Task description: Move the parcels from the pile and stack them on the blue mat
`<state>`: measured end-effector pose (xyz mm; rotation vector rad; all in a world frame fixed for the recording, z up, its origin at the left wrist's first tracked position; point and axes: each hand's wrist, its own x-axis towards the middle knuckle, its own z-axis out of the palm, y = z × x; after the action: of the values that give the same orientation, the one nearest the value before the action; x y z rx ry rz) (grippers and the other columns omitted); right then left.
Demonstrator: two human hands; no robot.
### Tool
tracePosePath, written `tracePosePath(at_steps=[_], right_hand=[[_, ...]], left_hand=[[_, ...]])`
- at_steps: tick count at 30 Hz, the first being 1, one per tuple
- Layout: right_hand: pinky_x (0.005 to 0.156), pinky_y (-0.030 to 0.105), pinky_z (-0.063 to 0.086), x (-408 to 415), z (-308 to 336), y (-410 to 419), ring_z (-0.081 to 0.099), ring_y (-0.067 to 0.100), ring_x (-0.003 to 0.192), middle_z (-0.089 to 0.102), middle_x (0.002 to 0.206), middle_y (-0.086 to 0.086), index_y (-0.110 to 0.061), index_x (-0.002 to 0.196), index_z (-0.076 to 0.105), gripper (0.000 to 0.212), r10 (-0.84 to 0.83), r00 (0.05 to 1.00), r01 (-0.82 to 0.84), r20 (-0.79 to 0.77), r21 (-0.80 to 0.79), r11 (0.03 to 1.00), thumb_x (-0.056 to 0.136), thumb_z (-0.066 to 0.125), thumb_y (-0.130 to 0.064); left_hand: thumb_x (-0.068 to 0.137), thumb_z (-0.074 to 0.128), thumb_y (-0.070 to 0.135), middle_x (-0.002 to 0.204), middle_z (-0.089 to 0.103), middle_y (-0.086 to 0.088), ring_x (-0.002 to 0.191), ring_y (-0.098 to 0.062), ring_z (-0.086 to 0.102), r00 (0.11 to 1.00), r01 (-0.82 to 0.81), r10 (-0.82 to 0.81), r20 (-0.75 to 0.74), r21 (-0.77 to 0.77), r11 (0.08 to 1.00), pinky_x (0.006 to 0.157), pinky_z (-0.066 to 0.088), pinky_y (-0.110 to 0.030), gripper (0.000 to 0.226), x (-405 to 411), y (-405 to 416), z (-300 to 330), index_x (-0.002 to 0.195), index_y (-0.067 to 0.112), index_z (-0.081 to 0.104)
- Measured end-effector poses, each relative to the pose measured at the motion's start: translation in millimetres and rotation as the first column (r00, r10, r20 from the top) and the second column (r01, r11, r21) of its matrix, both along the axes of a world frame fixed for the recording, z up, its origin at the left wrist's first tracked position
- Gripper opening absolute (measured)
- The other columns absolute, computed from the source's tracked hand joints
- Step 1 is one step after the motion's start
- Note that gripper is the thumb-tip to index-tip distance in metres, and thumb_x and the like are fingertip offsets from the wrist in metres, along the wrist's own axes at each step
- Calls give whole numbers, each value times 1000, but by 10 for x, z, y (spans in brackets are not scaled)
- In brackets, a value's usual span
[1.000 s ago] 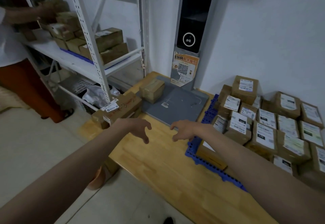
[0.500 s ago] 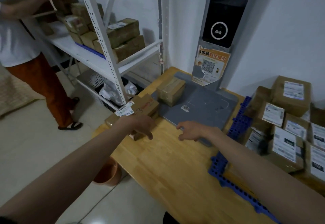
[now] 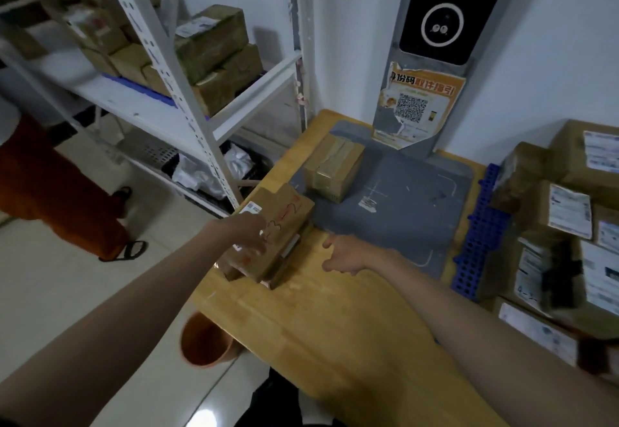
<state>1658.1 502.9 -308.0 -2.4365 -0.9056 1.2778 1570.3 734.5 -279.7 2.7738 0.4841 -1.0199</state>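
Fingers of left hand (image 3: 249, 230) resting on marked parcel (image 3: 279, 225), grip unclear, right hand (image 3: 346, 254) fingers spread above table (image 3: 335, 319)

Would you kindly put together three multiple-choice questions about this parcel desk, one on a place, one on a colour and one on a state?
1. Where is the taped box?
A. on the grey pad
B. on the shelf
C. on the floor

2. What colour is the writing on the parcel under the left hand?
A. green
B. red
C. black

3. What is the right hand doing?
A. gripping a box
B. holding tape
C. empty, fingers relaxed

Answers: 1 A, it sits on the pad's corner; 2 B, red marks; 3 C, nothing in it.
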Motion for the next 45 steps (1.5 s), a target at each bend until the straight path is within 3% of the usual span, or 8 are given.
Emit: tracePosePath(at_steps=[6, 14, 17, 22, 27, 31, 38, 45], right_hand=[[63, 32, 57, -131, -157, 425, 64, 19, 82, 58, 107, 5, -13, 144, 36, 63, -194, 974, 200, -114, 41, 979, 88, 61, -31], [83, 45, 59, -498, -475, 963, 66, 33, 100, 62, 116, 14, -12, 143, 37, 61, -499, 789, 545, -359, 33, 838, 89, 64, -22], [81, 46, 59, -562, -559, 1074, 68, 34, 99, 64, 119, 14, -13, 136, 44, 52, -519, 773, 575, -364, 57, 816, 89, 64, -22], [87, 44, 57, -610, -613, 1206, 68, 32, 101, 66, 120, 14, -11, 129, 52, 44, -607, 702, 672, -372, 67, 737, 88, 66, -22], [92, 46, 53, -679, -527, 1146, 61, 35, 110, 59, 126, 17, -8, 137, 43, 51, -648, 703, 702, -294, 134, 700, 90, 62, -11], [90, 46, 54, -691, -352, 878, 60, 37, 110, 58, 122, 21, -2, 133, 44, 48, -690, 688, 725, -227, 162, 670, 88, 61, -5], [77, 44, 60, -806, 12, -13, 67, 32, 95, 60, 119, 17, -4, 133, 42, 55, -770, 618, 784, -156, 189, 591, 83, 63, -1], [66, 32, 59, -1230, 257, -1216, 60, 17, 75, 59, 120, 11, -16, 145, 31, 68, -831, 556, 812, -31, 233, 534, 87, 65, -6]], left_hand=[[81, 75, 36, 123, 58, -9, 100, -21, 57, 994, 100, -97, -58, 44, 994, 74, 46, -29, 62, 269, 516, -271, 129, 7, 49], [80, 74, 38, 102, 56, -3, 87, -17, 53, 990, 110, -113, -80, -45, 993, 68, 42, -26, 40, 346, 738, -655, 98, 17, 45], [78, 76, 38, 112, 60, -7, 95, -19, 58, 991, 98, -108, -85, -104, 990, 69, 43, -26, 49, 335, 766, -775, 112, 14, 51], [74, 81, 37, 107, 62, -6, 83, -16, 56, 991, 64, -86, -98, -210, 976, 52, 42, -19, 52, 350, 781, -836, 103, 18, 42], [76, 80, 36, 99, 54, -1, 81, -14, 56, 990, 47, -81, -117, -269, 962, 49, 42, -18, 58, 384, 743, -686, 111, 15, 40], [78, 80, 26, 99, 62, -6, 71, -13, 63, 987, 43, -95, -129, -355, 934, 46, 48, -18, 41, 457, 502, -483, 99, 14, 47], [78, 78, 22, 90, 69, -3, 75, -16, 67, 951, 242, -300, -82, -407, 881, 61, 55, -24, 20, 527, -371, -107, 92, 15, 65], [78, 79, 24, 114, 65, -5, 97, -21, 66, 890, 417, -455, 15, -429, 801, 83, 56, -36, 48, 260, -1569, 158, 119, 14, 57]])
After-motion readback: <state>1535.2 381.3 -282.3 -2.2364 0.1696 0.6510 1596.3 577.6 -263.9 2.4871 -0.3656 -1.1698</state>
